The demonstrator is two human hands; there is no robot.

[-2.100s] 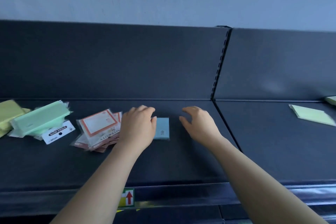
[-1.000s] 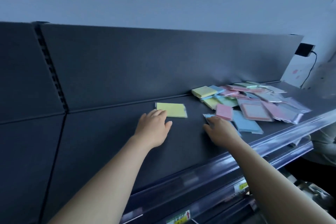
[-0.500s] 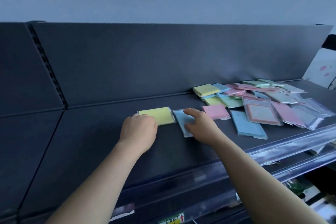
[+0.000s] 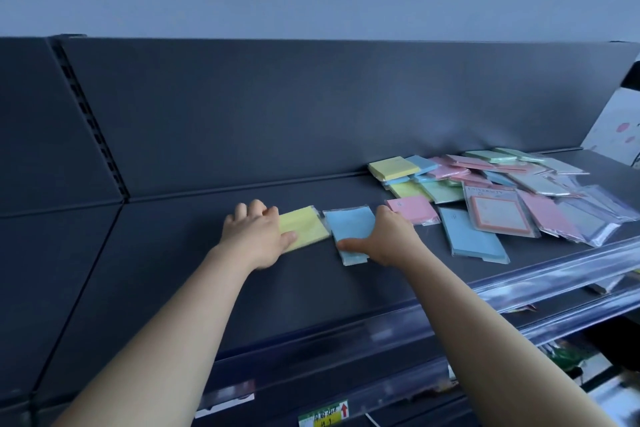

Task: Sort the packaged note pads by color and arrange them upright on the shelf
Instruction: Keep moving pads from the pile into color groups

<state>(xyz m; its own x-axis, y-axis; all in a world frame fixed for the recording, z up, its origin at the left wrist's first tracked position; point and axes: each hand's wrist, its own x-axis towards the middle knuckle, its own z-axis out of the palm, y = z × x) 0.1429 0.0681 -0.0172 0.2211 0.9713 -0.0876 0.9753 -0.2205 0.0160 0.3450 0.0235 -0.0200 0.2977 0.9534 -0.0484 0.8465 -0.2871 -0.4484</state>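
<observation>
Yellow pad (image 4: 304, 225) flat on shelf (image 4: 207, 288), well left of pile (image 4: 502, 191), left hand (image 4: 256, 232) gripping it; blue pad (image 4: 349, 222) nearer pile, right hand (image 4: 389, 236) pinching it. Best: tip each onto edge, colours apart.

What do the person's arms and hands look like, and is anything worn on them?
The left arm and right arm are bare, no sleeves in view. The left hand and right hand show no gloves, rings, watch or bracelets.

two bare forearms, slim at the wrist; left hand (image 4: 254, 232) and right hand (image 4: 388, 240) apparently bare too.
</observation>
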